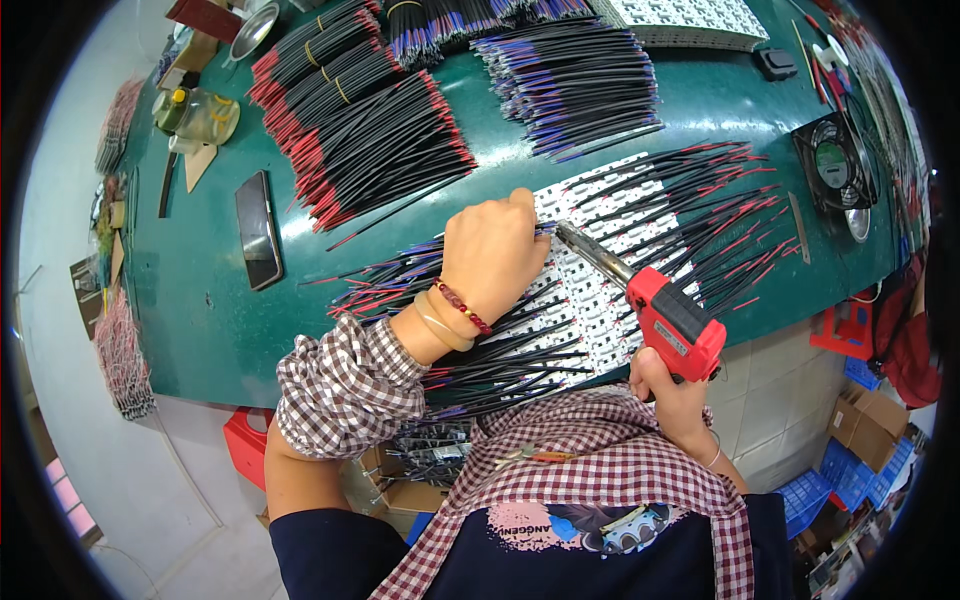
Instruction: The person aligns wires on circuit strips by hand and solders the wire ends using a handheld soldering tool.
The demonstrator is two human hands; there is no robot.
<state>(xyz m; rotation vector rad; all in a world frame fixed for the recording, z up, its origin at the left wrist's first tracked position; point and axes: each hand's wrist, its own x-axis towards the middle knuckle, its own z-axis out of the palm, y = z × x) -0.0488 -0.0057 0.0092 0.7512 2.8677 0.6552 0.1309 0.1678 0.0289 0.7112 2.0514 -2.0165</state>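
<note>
My right hand (672, 392) grips a red and black soldering gun (668, 312) by its handle. The gun's metal nozzle points up and left, its tip close to the fingers of my left hand (492, 248). That hand is closed in a pinch over the left edge of a white circuit board panel (590, 290), on a thin wire whose end shows at the fingertips. Rows of black wires with red ends (700, 220) fan out from the panel's right side. More black wires with blue and red ends (385, 285) stick out on the left, partly under my wrist.
Bundles of red-tipped black wires (375, 150) and blue-tipped black wires (570, 90) lie on the green table (215, 335). Stacked white panels (690, 20) sit at the back. A phone (259, 230) and a jar (208, 118) are left; a black fan (832, 165) stands right.
</note>
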